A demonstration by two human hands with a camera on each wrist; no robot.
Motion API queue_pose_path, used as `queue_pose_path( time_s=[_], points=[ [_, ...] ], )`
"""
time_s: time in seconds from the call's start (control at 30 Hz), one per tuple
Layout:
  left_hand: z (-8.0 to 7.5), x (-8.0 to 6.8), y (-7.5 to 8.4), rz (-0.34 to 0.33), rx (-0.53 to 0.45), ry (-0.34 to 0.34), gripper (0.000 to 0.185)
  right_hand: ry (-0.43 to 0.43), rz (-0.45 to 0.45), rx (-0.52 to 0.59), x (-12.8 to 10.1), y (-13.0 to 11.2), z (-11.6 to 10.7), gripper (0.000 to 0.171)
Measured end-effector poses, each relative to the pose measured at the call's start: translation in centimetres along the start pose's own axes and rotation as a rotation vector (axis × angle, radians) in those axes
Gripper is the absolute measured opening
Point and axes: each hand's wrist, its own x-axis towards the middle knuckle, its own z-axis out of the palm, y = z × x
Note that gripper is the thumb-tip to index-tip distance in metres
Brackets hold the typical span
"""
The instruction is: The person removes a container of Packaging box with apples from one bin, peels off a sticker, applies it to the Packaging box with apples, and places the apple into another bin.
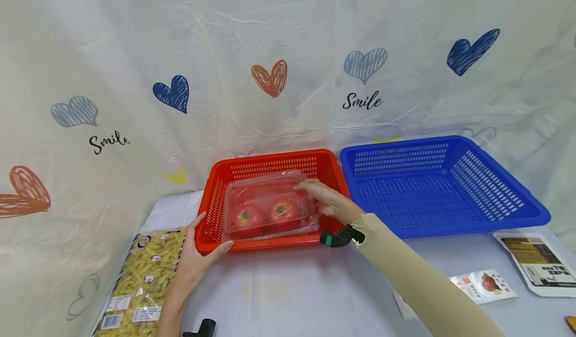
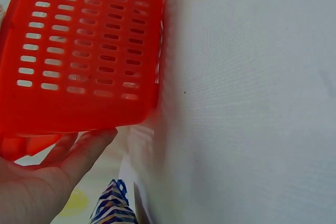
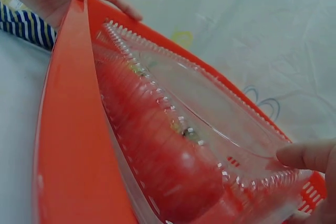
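Observation:
A clear plastic clamshell box [image 1: 265,184] lies inside the red basket [image 1: 274,243], its lid over two red apples [image 1: 246,219]. My right hand [image 1: 330,199] holds the box at its right end. In the right wrist view, one digit presses on the lid's corner and another is lower at the box's side, partly out of frame. At the basket's front left corner, my left hand [image 1: 198,257] grips the rim, its thumb along the front and fingers along the left side. The left wrist view shows those fingers [image 2: 84,153] against the basket's corner, below the slotted wall.
A blue basket [image 1: 400,192] stands right of the red one. Front left lies a yellow printed bag [image 1: 148,277]. At the right are a pouch [image 1: 537,262] and a card with a red fruit picture [image 1: 483,286], partly behind my right sleeve. A heart-printed cloth [image 1: 216,37] hangs behind.

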Motion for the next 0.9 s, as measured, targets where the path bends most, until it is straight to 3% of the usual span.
queue_pose_path(
  time_s=[0.2,0.9],
  points=[
    [-0.16,0.02,-0.02,0.001,-0.015,-0.011,0.099,-0.052,0.021,0.011,0.10,0.07,-0.17,0.064],
    [0.04,-0.04,-0.16,0.016,-0.048,-0.011,0.097,-0.100,0.003,0.031,-0.09,-0.24,0.41,0.085]
  ],
)
